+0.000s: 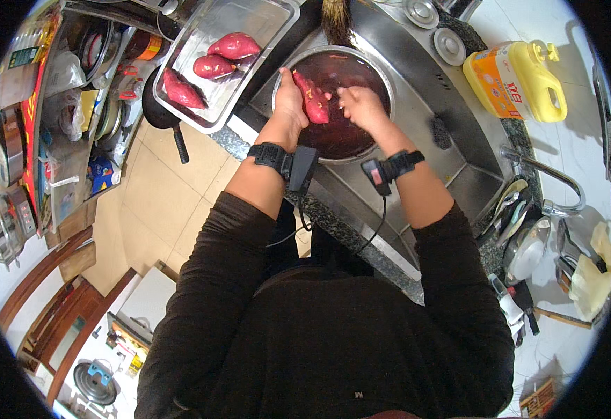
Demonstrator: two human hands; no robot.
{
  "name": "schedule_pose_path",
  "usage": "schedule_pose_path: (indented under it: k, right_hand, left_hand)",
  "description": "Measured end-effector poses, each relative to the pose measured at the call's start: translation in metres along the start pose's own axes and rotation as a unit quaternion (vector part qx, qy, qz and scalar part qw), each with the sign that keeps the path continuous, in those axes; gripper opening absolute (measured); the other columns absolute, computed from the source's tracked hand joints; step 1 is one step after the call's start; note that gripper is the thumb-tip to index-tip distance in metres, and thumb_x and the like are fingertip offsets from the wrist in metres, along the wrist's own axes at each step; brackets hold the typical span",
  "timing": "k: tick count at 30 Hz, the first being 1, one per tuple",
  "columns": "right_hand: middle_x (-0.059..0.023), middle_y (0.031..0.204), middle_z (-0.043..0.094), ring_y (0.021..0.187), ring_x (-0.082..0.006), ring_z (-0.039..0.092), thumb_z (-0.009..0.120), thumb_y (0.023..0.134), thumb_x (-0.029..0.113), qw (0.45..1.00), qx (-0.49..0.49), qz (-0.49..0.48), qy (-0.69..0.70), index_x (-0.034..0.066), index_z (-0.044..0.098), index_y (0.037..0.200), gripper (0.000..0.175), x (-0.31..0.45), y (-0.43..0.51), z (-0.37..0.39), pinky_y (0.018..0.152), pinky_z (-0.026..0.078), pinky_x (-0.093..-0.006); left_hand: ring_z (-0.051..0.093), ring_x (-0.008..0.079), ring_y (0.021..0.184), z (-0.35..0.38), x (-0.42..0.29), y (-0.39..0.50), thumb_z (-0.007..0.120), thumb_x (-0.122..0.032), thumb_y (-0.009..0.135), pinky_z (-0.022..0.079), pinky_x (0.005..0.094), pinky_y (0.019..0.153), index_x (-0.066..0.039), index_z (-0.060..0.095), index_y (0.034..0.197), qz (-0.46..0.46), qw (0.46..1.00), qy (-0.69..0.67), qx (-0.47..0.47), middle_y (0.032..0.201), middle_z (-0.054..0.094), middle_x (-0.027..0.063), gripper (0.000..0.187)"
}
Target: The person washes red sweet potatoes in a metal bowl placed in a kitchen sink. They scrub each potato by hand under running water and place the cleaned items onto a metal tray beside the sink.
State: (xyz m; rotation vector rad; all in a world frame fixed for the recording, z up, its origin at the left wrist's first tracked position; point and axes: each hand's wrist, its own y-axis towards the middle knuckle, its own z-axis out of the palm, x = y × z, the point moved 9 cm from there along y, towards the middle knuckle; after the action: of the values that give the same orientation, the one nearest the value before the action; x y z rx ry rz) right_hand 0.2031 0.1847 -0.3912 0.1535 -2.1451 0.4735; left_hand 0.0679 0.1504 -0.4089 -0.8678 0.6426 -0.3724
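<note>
My left hand (288,99) grips a red-skinned sweet potato (314,102), whose skin shows several pale, scraped spots. It is held over a round metal basin (386,78) of dark reddish water, standing in the stainless steel sink. Just to the right, my right hand (362,109) is curled and slightly blurred near the sweet potato. Whether its fingers pinch something small cannot be made out. Three more sweet potatoes, one at the top (234,46), one in the middle (213,67) and one lower left (184,90), lie in a shiny metal tray (215,121) beside the sink.
A bristle brush or broom head (337,21) hangs above the basin. On the right stand a yellow detergent jug (515,81), a curved faucet (567,180) and racked lids (528,251). A dark scouring pad (440,132) lies in the sink. A black pan (158,105) is partly under the tray.
</note>
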Motion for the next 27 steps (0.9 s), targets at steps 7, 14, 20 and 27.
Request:
schedule_pose_path:
  k: [7, 14, 20, 27]
  right_hand:
    - [-0.0075, 0.062, 0.057, 0.046, -0.0170, 0.053, 0.053, 0.082, 0.021, 0.953, -0.081, 0.276, 0.097, -0.0010, 0.056, 0.076, 0.023, -0.115, 0.019, 0.008, 0.048, 0.047, -0.0290]
    - [-0.0146, 0.087, 0.061, 0.079, -0.0234, 0.061, 0.047, 0.088, 0.023, 0.826, 0.082, 0.178, 0.529, -0.0025, 0.057, 0.090, 0.028, -0.010, -0.003, 0.054, 0.071, 0.050, -0.0326]
    - [-0.0165, 0.130, 0.036, 0.123, -0.0235, 0.031, 0.034, 0.091, 0.038, 0.974, 0.082, -0.006, 0.211, -0.0018, 0.039, 0.124, 0.051, 0.056, -0.030, 0.047, 0.101, 0.023, -0.0316]
    - [-0.0203, 0.133, 0.031, 0.126, -0.0287, 0.026, 0.029, 0.090, 0.046, 0.978, -0.020, 0.005, 0.210, -0.0027, 0.034, 0.127, 0.062, 0.043, 0.008, 0.024, 0.104, 0.018, -0.0332]
  left_hand:
    - [0.055, 0.0286, 0.083, -0.036, 0.013, 0.034, 0.045, -0.032, 0.087, 0.043, 0.0447, 0.081, -0.005, 0.052, 0.097, 0.024, 0.999, 0.008, -0.019, 0.094, 0.058, 0.0108, 0.029]
    - [0.055, 0.0235, 0.082, -0.058, 0.026, 0.036, 0.051, -0.036, 0.085, 0.044, 0.0442, 0.074, -0.006, 0.050, 0.104, 0.004, 0.977, 0.128, -0.170, 0.088, 0.058, 0.0081, 0.036]
    - [0.054, 0.0276, 0.093, -0.039, 0.024, 0.029, 0.032, -0.039, 0.091, 0.044, 0.0378, 0.075, -0.004, 0.036, 0.125, 0.086, 0.963, 0.205, -0.153, 0.113, 0.051, 0.0164, 0.049]
    - [0.055, 0.0218, 0.076, 0.006, 0.039, 0.010, 0.029, -0.044, 0.090, 0.046, 0.0344, 0.065, -0.004, 0.049, 0.113, 0.038, 0.956, 0.291, -0.017, 0.098, 0.056, 0.0131, 0.050]
